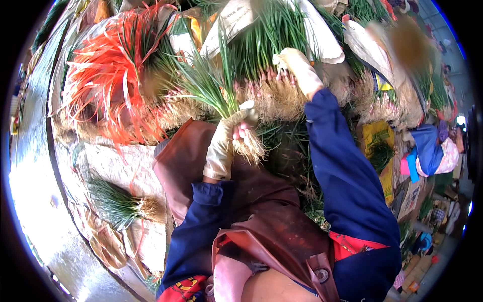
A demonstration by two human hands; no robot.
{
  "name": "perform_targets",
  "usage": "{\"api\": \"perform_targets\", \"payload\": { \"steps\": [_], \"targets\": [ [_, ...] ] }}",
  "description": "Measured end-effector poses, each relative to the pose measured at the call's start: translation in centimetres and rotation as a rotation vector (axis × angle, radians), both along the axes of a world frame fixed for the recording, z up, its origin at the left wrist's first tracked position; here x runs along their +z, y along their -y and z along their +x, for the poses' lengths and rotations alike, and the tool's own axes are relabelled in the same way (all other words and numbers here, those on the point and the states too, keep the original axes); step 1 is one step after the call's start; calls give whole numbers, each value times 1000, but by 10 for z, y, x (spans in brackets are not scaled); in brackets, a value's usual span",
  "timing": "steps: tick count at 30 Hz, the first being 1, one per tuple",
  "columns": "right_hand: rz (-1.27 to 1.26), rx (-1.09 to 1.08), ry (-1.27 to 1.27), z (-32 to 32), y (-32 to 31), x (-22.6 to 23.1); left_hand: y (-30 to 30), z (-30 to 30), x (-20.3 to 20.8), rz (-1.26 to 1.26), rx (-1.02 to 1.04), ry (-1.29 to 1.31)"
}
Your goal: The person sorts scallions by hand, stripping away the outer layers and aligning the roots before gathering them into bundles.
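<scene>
Brown apron (274, 229), lower centre.
My left grip (231, 126) pinches the onion bunch (220, 100) at centre; whether my right grip (298, 66), at the upper-centre onion row (264, 48), pinches, I cannot tell.

– What carries the green onion bundle (113, 199)?
– A pale sheet (146, 173). The bundle lies across it, roots (152, 209) toward the right edge, leaves toward the left.
– And along its edges?
– Orange strips (105, 83) trail over the far one; crumpled brown material (103, 241) lies by the left.

The left hand (230, 130) hides the middle of the green onion bunch (225, 104) it grips
</scene>
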State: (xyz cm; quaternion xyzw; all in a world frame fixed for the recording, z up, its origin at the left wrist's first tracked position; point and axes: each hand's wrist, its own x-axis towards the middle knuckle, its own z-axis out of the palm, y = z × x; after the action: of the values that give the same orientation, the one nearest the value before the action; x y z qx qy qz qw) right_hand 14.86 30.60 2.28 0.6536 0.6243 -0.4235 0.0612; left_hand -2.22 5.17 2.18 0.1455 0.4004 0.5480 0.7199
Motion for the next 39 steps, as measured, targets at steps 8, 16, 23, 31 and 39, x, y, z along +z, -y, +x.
{"api": "perform_targets", "payload": {
  "steps": [8,16,23,31,39],
  "targets": [
    [-224,-159,-946,-3,120,-39,-18,15,-39,-46,-167,36],
    [-378,-383,-1033,12,120,-34,-6,0,-31,-221,-188,69],
    [-301,329,180,42,126,-4,20,-12,-10,-71,270,326],
    [413,217,436,-17,15,2,-5,-6,-43,-61,-18,-3],
    [-99,63,-668,-7,120,-1,-17,2,-35,-46,-113,-44]
  ]
}}
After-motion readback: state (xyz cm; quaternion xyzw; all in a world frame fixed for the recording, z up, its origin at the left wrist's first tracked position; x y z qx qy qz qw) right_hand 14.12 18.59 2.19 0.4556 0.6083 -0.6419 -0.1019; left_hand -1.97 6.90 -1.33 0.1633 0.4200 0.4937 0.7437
